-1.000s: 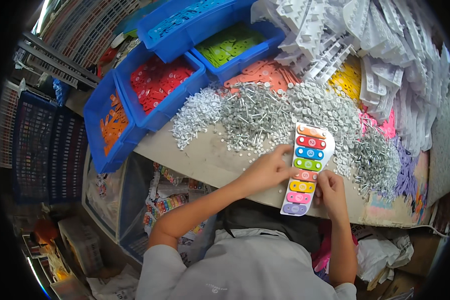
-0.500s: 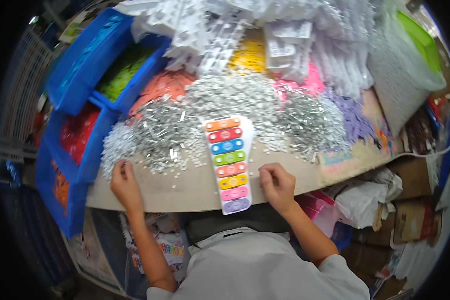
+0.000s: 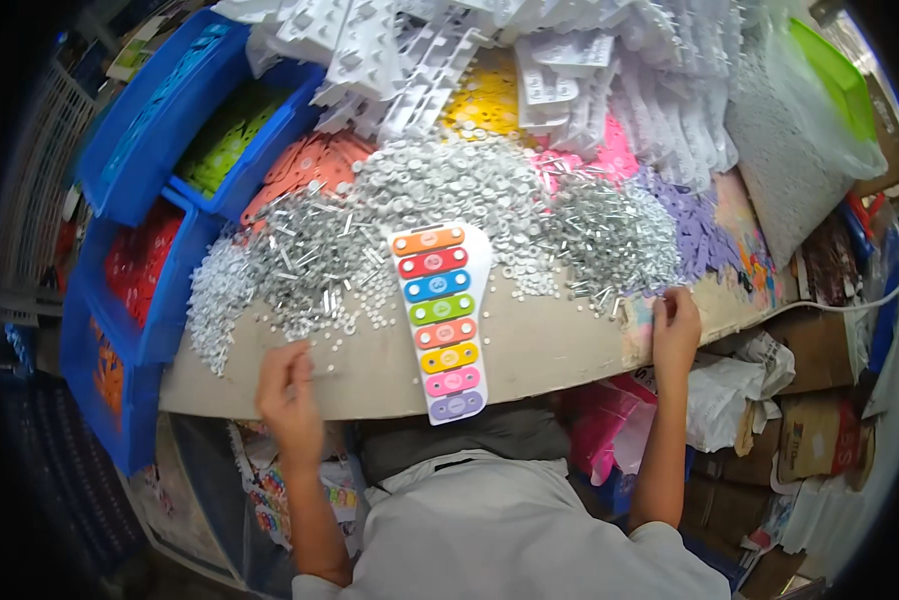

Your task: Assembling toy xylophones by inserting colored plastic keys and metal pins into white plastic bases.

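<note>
A toy xylophone (image 3: pixel 440 320) lies on the table in front of me, its white base carrying several coloured bars. White round caps sit on the ends of the upper bars; the lowest bars show dark holes there. My left hand (image 3: pixel 292 400) is closed in a pinch above the table, left of the xylophone and slightly blurred. Well to the xylophone's right, my right hand (image 3: pixel 677 325) has its fingertips together beside the heap of tiny white pieces (image 3: pixel 653 232). Whatever either pinch holds is too small to make out.
Heaped behind the xylophone are white caps (image 3: pixel 450 180) and metal pins (image 3: pixel 305 255). Blue bins (image 3: pixel 170 330) with coloured bars stand left. White moulded bases (image 3: pixel 660 100) are stacked at the back, purple bars (image 3: pixel 707 235) lie right, and a clear bag (image 3: pixel 785 140) stands beyond.
My left hand has come away from the small white pieces at the left, moving right and nearer me. My right hand has moved right, from beside the xylophone toward the right-hand heap.
</note>
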Motion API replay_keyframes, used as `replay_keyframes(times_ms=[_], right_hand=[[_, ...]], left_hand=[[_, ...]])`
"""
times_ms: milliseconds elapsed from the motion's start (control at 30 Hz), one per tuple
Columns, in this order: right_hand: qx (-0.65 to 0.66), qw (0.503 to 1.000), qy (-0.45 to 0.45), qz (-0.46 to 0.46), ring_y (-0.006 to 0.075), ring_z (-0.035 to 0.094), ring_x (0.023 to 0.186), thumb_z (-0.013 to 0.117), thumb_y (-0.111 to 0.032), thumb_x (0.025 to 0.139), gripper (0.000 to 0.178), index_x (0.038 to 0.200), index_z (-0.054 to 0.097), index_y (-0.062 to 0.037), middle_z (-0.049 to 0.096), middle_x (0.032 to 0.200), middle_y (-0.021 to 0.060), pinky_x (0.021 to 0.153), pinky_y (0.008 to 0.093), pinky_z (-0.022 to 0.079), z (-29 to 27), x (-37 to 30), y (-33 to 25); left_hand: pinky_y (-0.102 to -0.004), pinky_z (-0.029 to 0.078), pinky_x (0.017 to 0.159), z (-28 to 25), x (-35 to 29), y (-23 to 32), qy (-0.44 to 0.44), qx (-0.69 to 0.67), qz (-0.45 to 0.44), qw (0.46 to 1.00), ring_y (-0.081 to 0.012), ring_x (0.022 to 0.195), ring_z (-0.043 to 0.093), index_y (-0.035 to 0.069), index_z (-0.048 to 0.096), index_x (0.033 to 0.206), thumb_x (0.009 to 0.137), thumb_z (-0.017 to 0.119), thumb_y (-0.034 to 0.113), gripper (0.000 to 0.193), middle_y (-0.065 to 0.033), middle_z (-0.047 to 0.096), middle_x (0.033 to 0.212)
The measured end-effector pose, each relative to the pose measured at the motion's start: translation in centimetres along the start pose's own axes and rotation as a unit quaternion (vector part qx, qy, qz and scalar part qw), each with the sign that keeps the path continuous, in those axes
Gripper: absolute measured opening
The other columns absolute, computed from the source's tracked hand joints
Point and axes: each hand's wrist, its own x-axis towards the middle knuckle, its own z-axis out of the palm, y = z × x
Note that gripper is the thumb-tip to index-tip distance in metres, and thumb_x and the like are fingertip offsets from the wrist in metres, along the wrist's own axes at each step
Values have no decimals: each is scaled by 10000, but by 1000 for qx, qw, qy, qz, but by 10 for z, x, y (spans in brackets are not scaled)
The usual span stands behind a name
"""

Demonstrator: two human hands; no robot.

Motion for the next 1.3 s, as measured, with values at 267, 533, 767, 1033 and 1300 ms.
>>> replay_keyframes(times_ms=[267,533,767,1033,1300], right_hand=[[57,998,34,10,198,598,760,594,-10,931,108,1034,609,16,638,857,106,720,336,485,8,-13,-25],[281,944,-103,-141,214,645,885,690,70,847,115,930,644,5,668,916,103,833,317,509,41,-84,-142],[266,912,-130,-283,287,642,922,723,111,782,197,924,646,-2,682,967,126,822,359,512,62,-86,-163],[253,903,-122,-325,299,635,909,750,103,747,220,906,652,-13,687,945,116,797,376,513,65,-86,-164],[220,883,-122,-396,265,626,862,772,36,759,219,929,645,-18,669,995,110,720,347,501,66,-80,-165]], left_hand=[[-199,466,514,37,-26,30,-158,-281,-165,932,-84,590,584,-17,678,1009,946,677,18,72,-36,638,733],[-213,522,534,60,-19,28,-248,-390,-269,845,-136,671,683,-59,699,1029,933,676,1,116,-138,731,847],[-188,457,505,65,-9,33,-272,-360,-284,846,-68,633,615,-38,692,1056,936,685,25,136,-75,707,798],[-178,418,602,73,-6,34,-284,-190,-191,920,-25,667,577,-44,452,1344,969,680,117,467,-37,680,748],[-218,421,574,70,1,32,-332,-157,-185,912,-42,654,580,-34,478,1321,963,702,186,476,-32,677,718]])
